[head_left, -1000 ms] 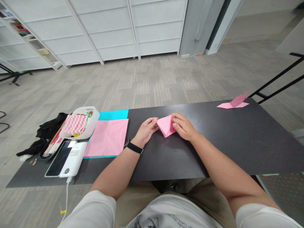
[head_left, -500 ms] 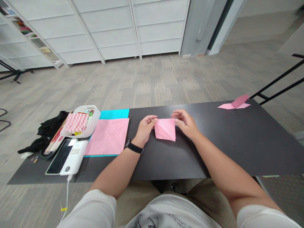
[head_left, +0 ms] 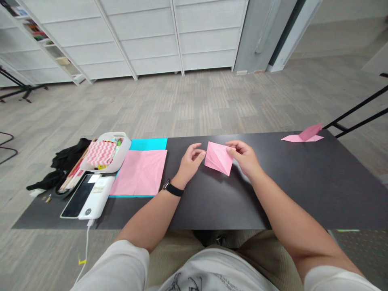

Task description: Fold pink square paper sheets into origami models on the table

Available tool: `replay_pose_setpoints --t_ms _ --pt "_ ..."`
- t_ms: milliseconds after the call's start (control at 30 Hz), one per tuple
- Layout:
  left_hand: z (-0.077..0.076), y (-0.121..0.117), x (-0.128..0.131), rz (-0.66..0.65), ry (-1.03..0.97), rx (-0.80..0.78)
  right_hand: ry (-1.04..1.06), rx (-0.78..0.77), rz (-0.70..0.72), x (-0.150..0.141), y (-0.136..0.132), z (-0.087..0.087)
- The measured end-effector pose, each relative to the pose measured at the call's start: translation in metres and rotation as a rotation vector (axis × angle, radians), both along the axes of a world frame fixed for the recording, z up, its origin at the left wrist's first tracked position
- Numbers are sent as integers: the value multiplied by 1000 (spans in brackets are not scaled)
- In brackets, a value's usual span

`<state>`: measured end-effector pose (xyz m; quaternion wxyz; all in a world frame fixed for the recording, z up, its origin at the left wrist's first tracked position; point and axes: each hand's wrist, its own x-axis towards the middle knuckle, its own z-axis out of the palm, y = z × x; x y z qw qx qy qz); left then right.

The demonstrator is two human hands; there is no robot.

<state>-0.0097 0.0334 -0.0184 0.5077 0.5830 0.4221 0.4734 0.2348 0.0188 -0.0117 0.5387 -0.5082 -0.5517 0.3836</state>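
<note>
A folded square of pink origami paper with slanting creases is held above the dark table, one corner pointing down toward me. My right hand pinches its right corner between thumb and fingers. Just left of the paper is my left hand, its thumb and fingers apart and curved, with nothing between them. Its thumb tip comes close to the paper's left edge; whether they touch I cannot tell. A dark band circles my left wrist.
On the dark table, pink sheets lie over blue paper. Further left are a white basket, a phone, a cabled white power bank and black cloth. A folded pink paper figure stands far right.
My left hand has let go of the folded paper's left side. The paper, held in my right hand, has turned clockwise and shifted slightly right. The view has moved a little.
</note>
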Motion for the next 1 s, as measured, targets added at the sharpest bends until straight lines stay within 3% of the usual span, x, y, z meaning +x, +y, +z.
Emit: replay_pose_setpoints --t_ms 167,267,333,433,567,767,1000 --pt "-5 2 -1 -33 120 -15 55 -103 54 4 5 -7" --pt "-6 4 -2 -37 120 -20 -77 -134 81 10 7 -10" --pt "-6 5 -3 -64 154 -9 -256 -84 40 14 7 -9" --pt "-5 2 -3 -107 275 58 -513 113 -36 16 4 -6" --pt "-2 -2 -1 -140 454 195 -716 281 74 7 -2 -6" --pt "-4 2 -1 -63 561 323 -936 265 95 -6 -1 -18" --pt "-7 0 2 -175 480 347 -988 252 103 -2 4 -25"
